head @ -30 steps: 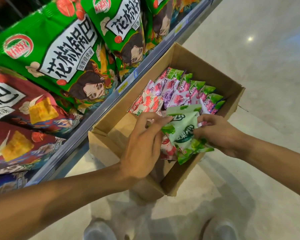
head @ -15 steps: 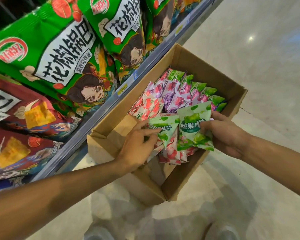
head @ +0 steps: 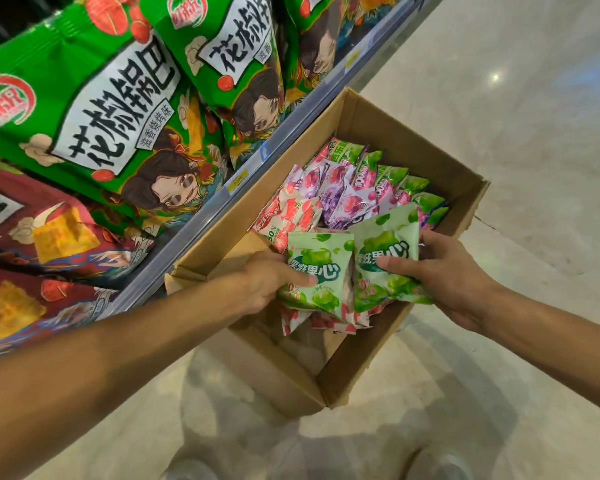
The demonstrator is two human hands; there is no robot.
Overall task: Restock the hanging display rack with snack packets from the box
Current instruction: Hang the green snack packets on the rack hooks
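Note:
An open cardboard box (head: 357, 368) stands on the floor beside the shelf, holding several small snack packets (head: 347, 199) in pink, purple and green. My left hand (head: 264, 285) grips a light green packet (head: 321, 271) over the box, thumb across its front. Just to the right, my right hand (head: 444, 271) grips a second light green packet (head: 387, 247), thumb on its face. More pink-and-white packets hang bunched under the two green ones, and I cannot tell which hand holds them.
Large green snack bags (head: 94, 109) and red ones (head: 49, 237) fill the shelf at left, behind a grey shelf rail (head: 201, 216) with a yellow price tag (head: 238, 183). Pale polished floor (head: 499, 133) spreads to the right. Two shoes (head: 440, 462) show at the bottom edge.
My left hand has taken hold of its own green packet and lifted it. Both hands have drawn apart and raised the packets above the box's near end.

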